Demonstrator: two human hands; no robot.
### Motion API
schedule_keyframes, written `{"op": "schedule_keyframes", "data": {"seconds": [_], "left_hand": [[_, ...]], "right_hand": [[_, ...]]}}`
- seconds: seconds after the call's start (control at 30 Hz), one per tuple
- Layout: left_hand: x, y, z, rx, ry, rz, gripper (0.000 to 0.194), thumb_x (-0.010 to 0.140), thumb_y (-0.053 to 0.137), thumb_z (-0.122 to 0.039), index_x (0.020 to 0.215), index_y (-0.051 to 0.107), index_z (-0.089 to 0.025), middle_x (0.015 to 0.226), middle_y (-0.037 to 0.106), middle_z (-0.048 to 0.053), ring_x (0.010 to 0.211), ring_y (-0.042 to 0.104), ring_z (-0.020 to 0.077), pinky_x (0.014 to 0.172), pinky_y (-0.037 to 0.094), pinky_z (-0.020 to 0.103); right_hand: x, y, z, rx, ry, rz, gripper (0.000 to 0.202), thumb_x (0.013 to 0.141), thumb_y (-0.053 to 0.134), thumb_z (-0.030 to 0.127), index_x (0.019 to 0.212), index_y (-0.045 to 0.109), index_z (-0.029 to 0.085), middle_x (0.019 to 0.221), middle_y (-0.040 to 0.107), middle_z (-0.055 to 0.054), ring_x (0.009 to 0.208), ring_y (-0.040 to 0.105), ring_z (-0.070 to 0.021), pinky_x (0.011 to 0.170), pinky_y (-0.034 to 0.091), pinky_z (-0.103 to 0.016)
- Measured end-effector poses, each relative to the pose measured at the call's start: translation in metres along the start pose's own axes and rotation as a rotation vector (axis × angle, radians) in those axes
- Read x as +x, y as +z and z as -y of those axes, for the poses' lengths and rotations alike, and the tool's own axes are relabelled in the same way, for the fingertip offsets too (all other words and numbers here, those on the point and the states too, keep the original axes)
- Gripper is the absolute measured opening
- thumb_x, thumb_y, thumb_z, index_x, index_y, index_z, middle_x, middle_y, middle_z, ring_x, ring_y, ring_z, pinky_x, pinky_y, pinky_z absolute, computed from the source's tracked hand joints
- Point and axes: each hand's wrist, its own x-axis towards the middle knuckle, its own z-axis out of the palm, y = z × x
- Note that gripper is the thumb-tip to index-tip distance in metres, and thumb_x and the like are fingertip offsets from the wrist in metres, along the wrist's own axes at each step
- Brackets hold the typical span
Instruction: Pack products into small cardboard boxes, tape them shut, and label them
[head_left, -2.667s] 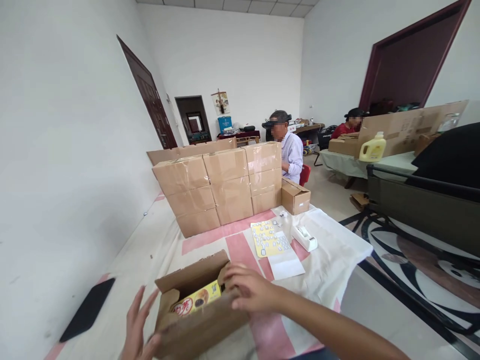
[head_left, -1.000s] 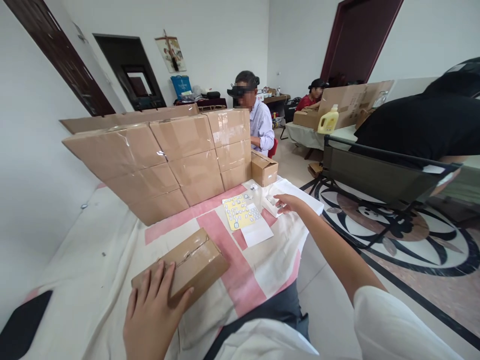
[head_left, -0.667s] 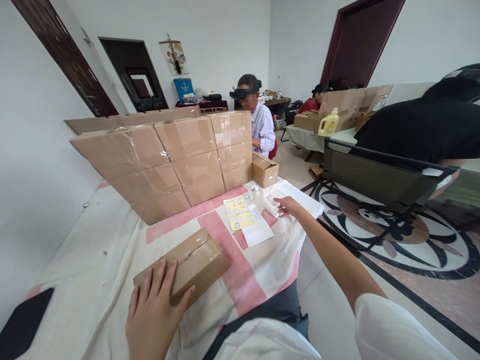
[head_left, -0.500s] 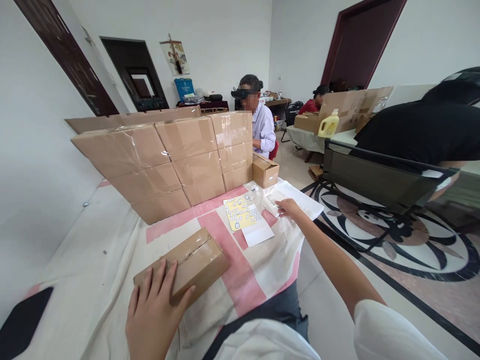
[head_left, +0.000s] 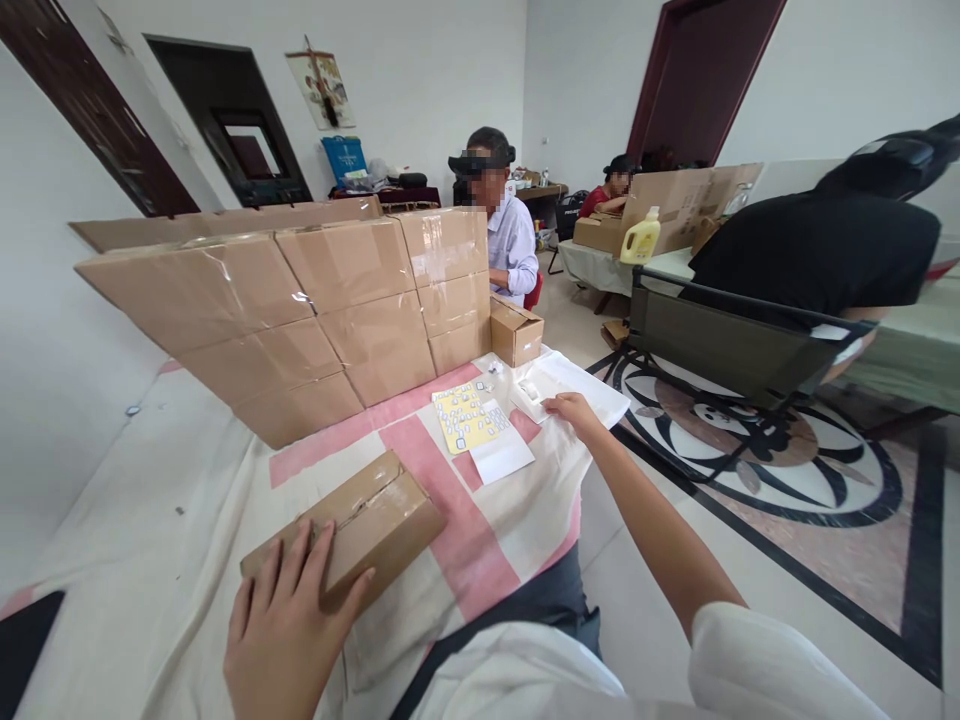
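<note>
My left hand lies with fingers spread on the near left end of a closed cardboard box. At the table's right side, my right hand has its fingers pressed together at the near edge of a white tray-like item; whatever they grip is too small to make out. Left of that hand lies a yellow sheet dotted with small white pieces, and a white paper overlaps its corner.
Stacked cardboard boxes form a wall along the table's far side, with a small box at its right end. A person in a pale shirt sits behind it. A folding chair stands on the right.
The whole view has shifted, so most things appear slightly further left. My left hand still rests on the box, and my right hand stays by the white tray-like item.
</note>
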Motion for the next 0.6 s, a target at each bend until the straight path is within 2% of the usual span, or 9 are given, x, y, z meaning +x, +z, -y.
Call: {"op": "schedule_keyframes", "data": {"seconds": [0.1, 0.17, 0.37, 0.5, 0.6], "left_hand": [[0.0, -0.001, 0.001, 0.019, 0.023, 0.026, 0.073, 0.095, 0.047, -0.058, 0.159, 0.038, -0.025, 0.16, 0.049, 0.012, 0.148, 0.044, 0.0408, 0.123, 0.03, 0.059], [0.001, -0.001, 0.002, 0.02, 0.023, 0.04, 0.075, 0.095, 0.05, -0.057, 0.161, 0.034, -0.027, 0.161, 0.048, 0.012, 0.148, 0.044, 0.0406, 0.123, 0.03, 0.059], [0.001, -0.002, 0.001, 0.01, 0.009, 0.032, 0.075, 0.094, 0.052, -0.056, 0.162, 0.032, -0.029, 0.16, 0.049, 0.012, 0.149, 0.043, 0.0403, 0.125, 0.028, 0.059], [0.001, -0.005, 0.003, 0.045, 0.041, 0.047, 0.077, 0.095, 0.051, -0.057, 0.162, 0.032, -0.026, 0.161, 0.048, 0.013, 0.148, 0.043, 0.0412, 0.122, 0.031, 0.058], [0.001, -0.006, 0.002, 0.059, 0.06, 0.045, 0.076, 0.095, 0.051, -0.057, 0.162, 0.033, -0.025, 0.161, 0.048, 0.014, 0.148, 0.043, 0.0414, 0.122, 0.031, 0.059]], "right_hand": [[-0.007, 0.002, -0.003, -0.008, 0.023, -0.004, 0.025, 0.099, 0.07, 0.034, 0.086, 0.065, 0.013, 0.08, 0.064, 0.002, 0.068, 0.061, -0.0112, 0.065, 0.054, -0.025], [-0.011, 0.004, -0.003, -0.009, 0.038, -0.016, 0.028, 0.099, 0.07, 0.035, 0.083, 0.064, 0.013, 0.077, 0.064, 0.002, 0.068, 0.062, -0.0114, 0.065, 0.055, -0.025], [-0.015, 0.012, -0.006, -0.057, 0.138, -0.081, 0.027, 0.102, 0.066, 0.039, 0.109, 0.069, 0.013, 0.105, 0.071, -0.005, 0.088, 0.07, -0.017, 0.077, 0.061, -0.033], [-0.012, 0.018, -0.01, -0.144, 0.209, -0.106, 0.029, 0.101, 0.066, 0.039, 0.115, 0.068, 0.014, 0.112, 0.07, -0.007, 0.093, 0.07, -0.0185, 0.079, 0.061, -0.034], [-0.008, 0.021, -0.01, -0.214, 0.23, -0.122, 0.029, 0.101, 0.067, 0.039, 0.114, 0.068, 0.013, 0.109, 0.07, -0.006, 0.089, 0.069, -0.0174, 0.077, 0.061, -0.033]]}}
